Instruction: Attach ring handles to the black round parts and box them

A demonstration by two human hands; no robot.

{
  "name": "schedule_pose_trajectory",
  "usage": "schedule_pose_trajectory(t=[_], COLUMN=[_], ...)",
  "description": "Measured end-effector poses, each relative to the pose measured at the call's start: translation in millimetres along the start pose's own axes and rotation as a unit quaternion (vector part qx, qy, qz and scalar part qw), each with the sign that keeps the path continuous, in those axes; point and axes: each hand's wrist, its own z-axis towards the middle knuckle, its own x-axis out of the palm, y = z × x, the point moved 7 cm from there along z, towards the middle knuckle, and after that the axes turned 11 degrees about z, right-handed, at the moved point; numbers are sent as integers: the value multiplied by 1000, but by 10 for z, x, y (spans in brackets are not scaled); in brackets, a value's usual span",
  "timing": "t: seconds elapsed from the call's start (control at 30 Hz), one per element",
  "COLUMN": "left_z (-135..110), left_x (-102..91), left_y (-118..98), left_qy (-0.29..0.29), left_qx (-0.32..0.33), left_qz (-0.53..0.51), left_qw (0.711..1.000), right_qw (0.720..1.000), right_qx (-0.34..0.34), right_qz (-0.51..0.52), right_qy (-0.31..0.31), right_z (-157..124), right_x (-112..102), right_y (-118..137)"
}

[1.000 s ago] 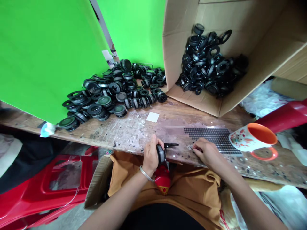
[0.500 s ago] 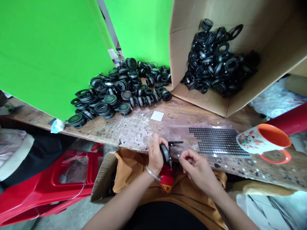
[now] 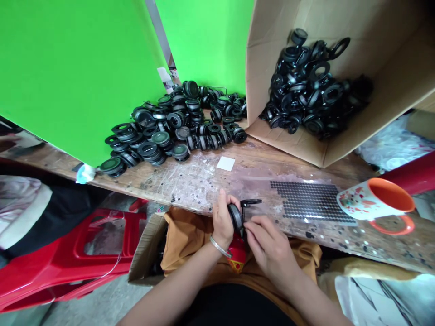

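My left hand (image 3: 224, 218) is wrapped round a round black holder (image 3: 235, 217) with a ribbed grey rim. A thin arm rises from it and ends in a flat black ring, seen nearly edge-on. My right hand (image 3: 268, 241) is closed in a pinch, thumb and forefinger at the holder's right side by its arm. What lies between those fingertips is too small or hidden to make out. To the right on the table lies a sheet of small black dots (image 3: 307, 203).
Similar black holders (image 3: 159, 136) are heaped at the back left, before green panels (image 3: 78, 77). More fill a tipped cardboard box (image 3: 288, 149). A white square (image 3: 226, 163) lies mid-table. A mug (image 3: 360, 201) stands at the right. A red stool (image 3: 73, 253) is at lower left.
My right hand has moved left, bringing its pinched fingertips from apart to the holder's side. My left hand still grips the holder. The whole view has shifted slightly.
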Motion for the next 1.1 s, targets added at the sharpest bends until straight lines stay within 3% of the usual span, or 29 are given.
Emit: schedule_pose_trajectory(t=[0.07, 0.17, 0.27, 0.33, 0.43, 0.5, 0.6, 0.8, 0.93, 1.0, 1.1], left_z=[23, 47, 69, 86, 116, 131, 141, 169, 181, 178, 171], left_x=[-17, -51, -29, 2, 30, 45, 62, 81, 80, 73, 74], left_y=[13, 11, 13, 19, 20, 17, 12, 6, 32, 44, 41], left_qy=[0, -6, 15, 30, 31, 29, 27, 23, 23, 24, 42], left_qx=[-1, 2, -6, -18, -31, -39, -52, -57, -55, -54, -44], left_qz=[-4, 15, 6, -24, -63, -75, -80, -94, -86, -78, -56], left_qw=[1000, 1000, 1000, 999, 997, 996, 995, 994, 995, 995, 997], right_qw=[995, 987, 994, 998, 986, 974, 969, 962, 951, 959, 987], right_qx=[-66, -75, -24, 33, 138, 182, 191, 179, 182, 156, 56], right_qz=[-70, -132, -82, -43, -90, -132, -148, -179, -230, -220, -132], right_qy=[15, 53, 66, 27, -24, 0, 46, 101, 98, 90, 66], right_z=[-74, -136, -139, -127, -139, -148, -128, -31, -28, -6, 117], right_x=[50, 114, 11, -205, -567, -684, -699, -599, -582, -538, -427], right_y=[93, 114, -6, -208, -648, -895, -1064, -1078, -1069, -983, -695])
